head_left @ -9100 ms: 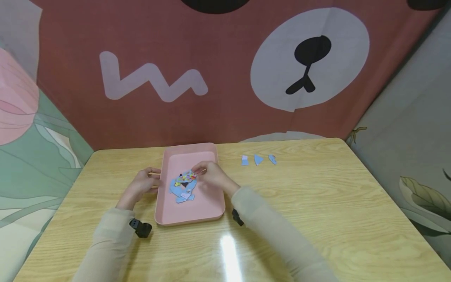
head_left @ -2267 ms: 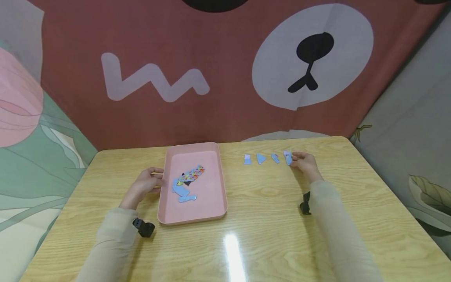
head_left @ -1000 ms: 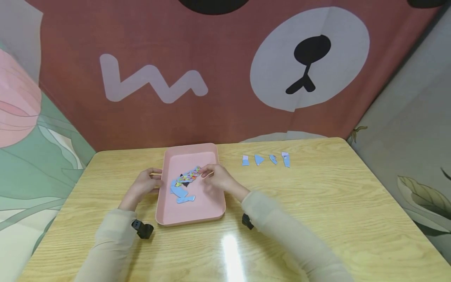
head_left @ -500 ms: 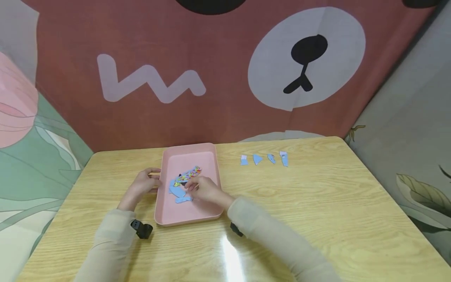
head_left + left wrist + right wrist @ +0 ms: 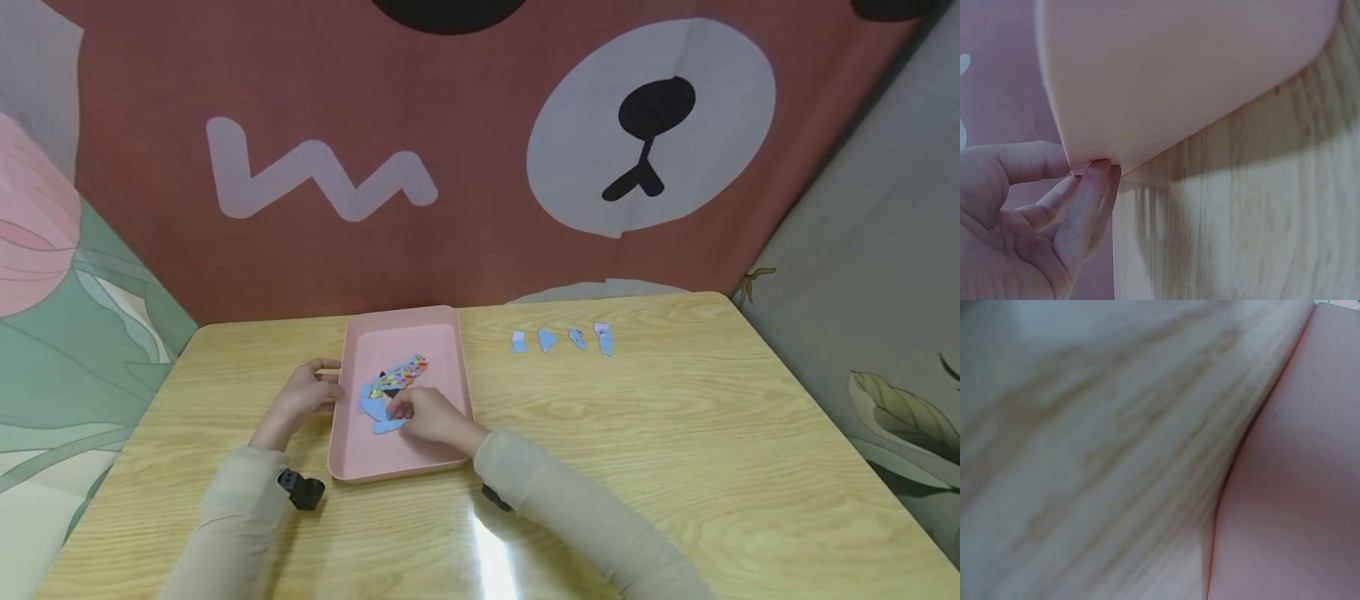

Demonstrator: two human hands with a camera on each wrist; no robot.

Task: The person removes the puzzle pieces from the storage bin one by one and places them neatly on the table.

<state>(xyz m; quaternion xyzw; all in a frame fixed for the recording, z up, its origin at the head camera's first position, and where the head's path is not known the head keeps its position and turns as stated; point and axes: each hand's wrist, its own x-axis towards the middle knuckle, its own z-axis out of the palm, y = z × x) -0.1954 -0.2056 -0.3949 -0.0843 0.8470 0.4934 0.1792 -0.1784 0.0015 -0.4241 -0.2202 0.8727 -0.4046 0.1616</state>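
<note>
My left hand (image 5: pixel 303 393) is at the left side of a pink tray (image 5: pixel 345 454), thumb and fingertips touching its outer wall, the fingers mostly straight. In the left wrist view the left hand (image 5: pixel 1041 225) meets the tray wall (image 5: pixel 1166 81) at the rim. Inside the tray, my right hand (image 5: pixel 431 414) reaches low, with bent fingers right over light blue flat puzzle pieces (image 5: pixel 372 406); I cannot tell whether it pinches one. A multicoloured speckled piece (image 5: pixel 405 372) lies just beyond the fingers. The right wrist view shows only table and the tray's side (image 5: pixel 1291 475).
Several small puzzle pieces lie in a row on the wooden table (image 5: pixel 712 433), right of the tray: a blue and lilac one (image 5: pixel 519 342), a blue triangle (image 5: pixel 547 340), a narrow one (image 5: pixel 577 338) and a longer one (image 5: pixel 604 339). A patterned curtain (image 5: pixel 480 242) hangs behind the table.
A longer piece has joined the table row since the first frame, set down by my right hand. That hand then returned to the tray and moved down-left toward the blue pieces. The left hand stays put.
</note>
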